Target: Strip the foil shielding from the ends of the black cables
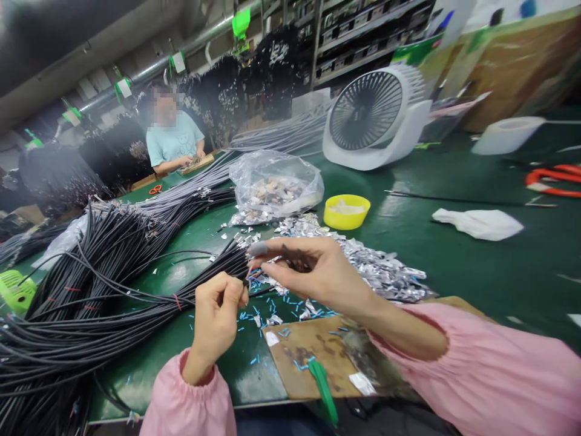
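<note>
My left hand (218, 313) is closed in a pinch around the end of a black cable, most of which its fingers hide. Thin coloured inner wires (250, 274) stick out of that end. Over them my right hand (313, 266), with a grey cover on one fingertip, bends its fingers and thumb together at the wire tips. The exact contact there is small and partly hidden. To the left lies a large bundle of black cables (113, 315), bound in places with red ties. Blue snippets and a heap of silvery foil scraps (385, 269) lie around and behind my hands.
A brown board (308, 351) with a green-handled tool (323, 390) lies at the table's front edge. Farther back are a clear bag of scraps (281, 188), a yellow dish (347, 212) and a white fan (372, 118). Orange-handled scissors (554, 180) lie right. Another person (175, 142) sits across.
</note>
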Demonstrator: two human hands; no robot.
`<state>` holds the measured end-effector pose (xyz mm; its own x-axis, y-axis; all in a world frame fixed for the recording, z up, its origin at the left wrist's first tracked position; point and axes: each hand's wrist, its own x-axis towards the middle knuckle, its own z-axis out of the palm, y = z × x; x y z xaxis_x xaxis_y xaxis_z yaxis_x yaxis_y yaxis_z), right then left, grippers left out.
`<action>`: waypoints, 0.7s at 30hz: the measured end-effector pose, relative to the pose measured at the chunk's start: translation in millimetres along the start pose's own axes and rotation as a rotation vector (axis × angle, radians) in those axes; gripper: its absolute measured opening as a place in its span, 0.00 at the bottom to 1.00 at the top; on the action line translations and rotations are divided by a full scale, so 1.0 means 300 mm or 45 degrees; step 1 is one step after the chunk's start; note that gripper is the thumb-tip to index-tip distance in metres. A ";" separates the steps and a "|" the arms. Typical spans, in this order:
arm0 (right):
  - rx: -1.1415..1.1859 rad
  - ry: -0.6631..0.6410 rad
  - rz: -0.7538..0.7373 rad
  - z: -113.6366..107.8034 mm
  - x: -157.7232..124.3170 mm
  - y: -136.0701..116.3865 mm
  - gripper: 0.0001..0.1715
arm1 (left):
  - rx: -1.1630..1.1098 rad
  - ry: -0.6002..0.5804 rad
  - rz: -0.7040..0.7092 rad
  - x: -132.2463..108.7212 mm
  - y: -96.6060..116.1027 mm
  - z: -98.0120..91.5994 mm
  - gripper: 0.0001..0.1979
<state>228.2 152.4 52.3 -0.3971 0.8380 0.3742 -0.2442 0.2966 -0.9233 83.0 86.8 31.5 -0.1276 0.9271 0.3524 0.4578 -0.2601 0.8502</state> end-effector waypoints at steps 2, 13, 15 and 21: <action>0.003 -0.007 -0.030 0.000 -0.008 0.004 0.14 | 0.006 0.023 -0.004 -0.002 0.004 0.003 0.19; 0.119 -0.026 0.110 -0.011 0.012 -0.018 0.06 | 0.157 0.007 0.056 0.000 0.019 0.008 0.19; 0.180 -0.104 0.227 -0.019 0.023 -0.018 0.06 | 0.182 -0.070 0.083 0.000 0.016 0.005 0.19; 0.340 -0.388 0.638 -0.018 0.039 0.003 0.10 | 0.047 -0.253 0.028 0.001 0.001 -0.014 0.19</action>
<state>228.1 165.0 55.3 -0.7438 0.6663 -0.0526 -0.1602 -0.2542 -0.9538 79.5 86.0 33.5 0.0574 0.9574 0.2831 0.4906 -0.2740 0.8272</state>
